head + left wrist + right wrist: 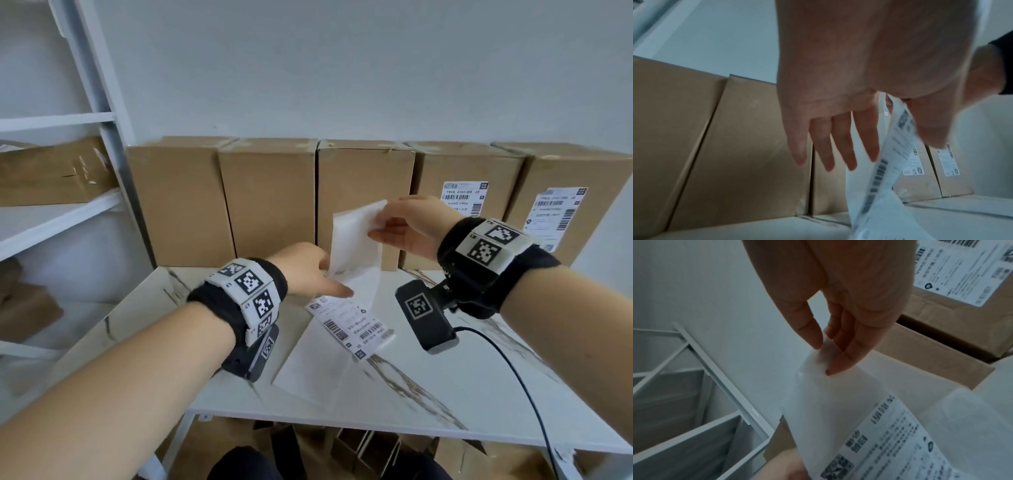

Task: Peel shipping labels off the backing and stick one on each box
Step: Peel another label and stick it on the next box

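Note:
Five brown boxes stand in a row at the back of the table. The three on the left (270, 205) have bare fronts; the two on the right carry a stuck label (464, 198) and another label (556, 212). My left hand (339, 287) pinches the label strip low down, between thumb and forefinger, with the other fingers (830, 146) straight. A printed label (352, 329) hangs below that hand, over the table. My right hand (380, 222) pinches the top corner of the blank white backing (356, 233) and holds it up in front of the third box. The right wrist view has the thumb and fingertips (838, 363) closed on that corner.
A loose blank sheet (315, 370) lies on the white marble-look table (445, 394). A white metal rack (102, 137) with a cardboard box (51, 171) stands at the left. A black cable (513, 370) trails over the table's right side. More cardboard (359, 448) sits under the table.

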The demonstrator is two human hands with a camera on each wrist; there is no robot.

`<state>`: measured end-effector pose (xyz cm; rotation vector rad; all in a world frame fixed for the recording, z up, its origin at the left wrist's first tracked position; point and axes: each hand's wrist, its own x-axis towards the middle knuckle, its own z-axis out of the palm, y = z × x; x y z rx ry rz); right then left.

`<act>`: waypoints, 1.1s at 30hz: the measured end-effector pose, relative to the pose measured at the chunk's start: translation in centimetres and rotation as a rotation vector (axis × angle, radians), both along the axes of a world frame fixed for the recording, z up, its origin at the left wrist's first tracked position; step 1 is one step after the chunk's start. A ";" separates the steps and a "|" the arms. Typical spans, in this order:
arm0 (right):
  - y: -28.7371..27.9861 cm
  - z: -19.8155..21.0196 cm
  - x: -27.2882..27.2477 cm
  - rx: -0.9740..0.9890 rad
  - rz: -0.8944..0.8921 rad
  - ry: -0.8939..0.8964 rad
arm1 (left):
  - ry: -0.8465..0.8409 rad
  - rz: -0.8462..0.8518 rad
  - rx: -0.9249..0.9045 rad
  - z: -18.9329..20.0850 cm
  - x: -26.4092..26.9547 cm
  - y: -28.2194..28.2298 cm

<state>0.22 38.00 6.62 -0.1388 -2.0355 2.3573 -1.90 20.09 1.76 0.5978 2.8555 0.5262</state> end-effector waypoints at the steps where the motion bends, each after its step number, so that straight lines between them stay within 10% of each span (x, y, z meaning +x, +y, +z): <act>1: -0.1 0.0 0.0 -0.039 0.004 0.014 | 0.027 0.017 0.051 -0.3 0.0 0.2; 20: -0.2 -1.2 -0.9 0.623 0.068 0.148 | -0.267 0.252 1.068 2.3 -0.3 -0.7; 26: 0.6 -0.1 -0.4 0.924 0.074 0.203 | 0.216 0.356 0.752 2.6 -0.9 -0.5; 33: 0.9 0.8 0.9 1.102 0.280 0.143 | 0.006 -0.095 0.378 3.9 0.3 1.0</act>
